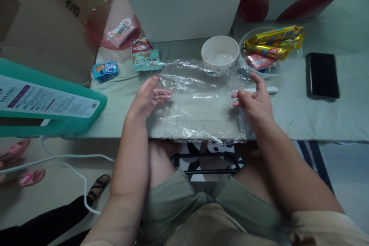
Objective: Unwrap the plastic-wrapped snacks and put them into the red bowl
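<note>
A clear plastic sheet [201, 115], wrinkled and shiny, lies flat on the cloth-covered table between my hands and reaches the front edge. At its left side is my left hand [147, 98], palm inward, fingers apart, with nothing seen in it. My right hand [255, 102] hovers at the sheet's right side, its fingers apart and holding nothing that I can see. A slim white object [271, 90] lies partly hidden behind the right hand; its kind is unclear. Just behind the sheet stands a white paper bowl [216, 70] with something clear inside.
Snack packets [147, 60] and a blue packet [105, 70] lie left, near a pink ribbed basket [99, 27]. A clear bowl [292, 67] holds yellow-wrapped snacks. A black case [322, 75] sits right. Boxes [184, 4] stand behind; a green container [86, 119] stands left. Another person's foot [98, 188] shows below.
</note>
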`<state>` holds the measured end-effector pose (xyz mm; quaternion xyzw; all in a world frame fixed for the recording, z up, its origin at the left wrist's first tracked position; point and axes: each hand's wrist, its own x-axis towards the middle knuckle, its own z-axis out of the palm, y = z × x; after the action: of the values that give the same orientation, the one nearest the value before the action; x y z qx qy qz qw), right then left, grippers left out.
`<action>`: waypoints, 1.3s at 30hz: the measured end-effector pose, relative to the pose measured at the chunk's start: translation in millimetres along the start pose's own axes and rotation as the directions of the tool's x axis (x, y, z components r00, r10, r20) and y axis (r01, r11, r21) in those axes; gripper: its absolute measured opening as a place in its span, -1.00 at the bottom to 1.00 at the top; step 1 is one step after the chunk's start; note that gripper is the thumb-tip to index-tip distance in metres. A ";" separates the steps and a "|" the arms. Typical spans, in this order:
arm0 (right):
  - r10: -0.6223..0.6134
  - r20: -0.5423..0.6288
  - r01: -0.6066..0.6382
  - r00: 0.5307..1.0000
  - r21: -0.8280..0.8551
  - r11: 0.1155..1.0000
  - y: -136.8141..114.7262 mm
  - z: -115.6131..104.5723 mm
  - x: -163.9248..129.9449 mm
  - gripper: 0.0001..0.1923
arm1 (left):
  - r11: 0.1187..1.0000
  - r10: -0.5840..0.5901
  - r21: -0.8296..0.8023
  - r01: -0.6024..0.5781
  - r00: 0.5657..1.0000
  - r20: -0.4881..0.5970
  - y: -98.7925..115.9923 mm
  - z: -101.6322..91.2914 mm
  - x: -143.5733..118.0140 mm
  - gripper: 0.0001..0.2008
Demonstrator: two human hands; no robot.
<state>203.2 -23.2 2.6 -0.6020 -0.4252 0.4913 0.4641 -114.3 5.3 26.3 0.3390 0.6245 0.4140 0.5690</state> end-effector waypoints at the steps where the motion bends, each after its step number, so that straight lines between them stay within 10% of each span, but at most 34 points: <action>1: -0.004 -0.039 0.005 0.999 0.023 1.000 1.2 -0.3 2.2 -0.27 | 1.000 -0.012 0.022 0.011 0.997 0.071 -2.0 -1.9 -3.5 -0.30; 7: -0.016 -0.131 0.044 0.991 0.216 0.976 4.3 -4.9 7.3 -0.48 | 0.941 0.308 0.082 -0.329 0.930 0.199 -11.3 -1.9 -20.1 0.00; 12: -0.269 -0.134 0.297 0.954 0.287 0.911 6.5 -9.8 1.7 -0.48 | 0.785 0.612 0.051 -0.618 0.785 0.095 -15.7 -4.7 -15.9 -0.27; 15: -0.429 -0.056 0.428 0.901 0.260 0.865 8.5 -15.2 -2.9 -0.70 | 0.748 0.621 0.197 -0.634 0.773 0.128 -17.9 -7.6 -12.5 -0.51; 19: -0.542 0.111 0.549 0.833 -0.034 0.835 11.1 -21.7 -5.8 -0.60 | 0.631 0.690 0.438 -0.640 0.721 0.060 -21.3 -10.0 -6.1 -0.79; 26: -0.731 0.077 0.630 0.678 -0.572 0.525 3.1 -21.1 -6.9 -0.95 | 0.338 0.893 0.545 -0.768 0.444 0.071 -20.0 -20.4 2.7 -0.82; 29: -0.741 0.148 0.700 0.655 -0.488 0.521 -6.6 -22.2 -14.2 -0.93 | 0.495 0.831 0.304 -0.814 0.546 0.110 -16.2 -16.0 -4.8 -0.63; 34: -0.314 0.290 0.374 0.904 -0.180 0.910 -16.7 -25.5 -24.5 -0.90 | 0.845 0.531 0.050 -0.533 0.846 0.035 -8.9 -1.7 -16.9 -0.52; 39: -0.102 0.154 0.137 0.983 -0.238 0.962 -10.3 -32.1 -12.5 -0.62 | 0.954 0.252 0.170 -0.248 0.968 -0.001 -4.2 -2.5 -9.2 -0.62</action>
<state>232.4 -37.7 17.9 -0.5921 -0.5504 0.4468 0.3833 -115.5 -5.1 26.5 0.4575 0.6155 0.4323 0.4744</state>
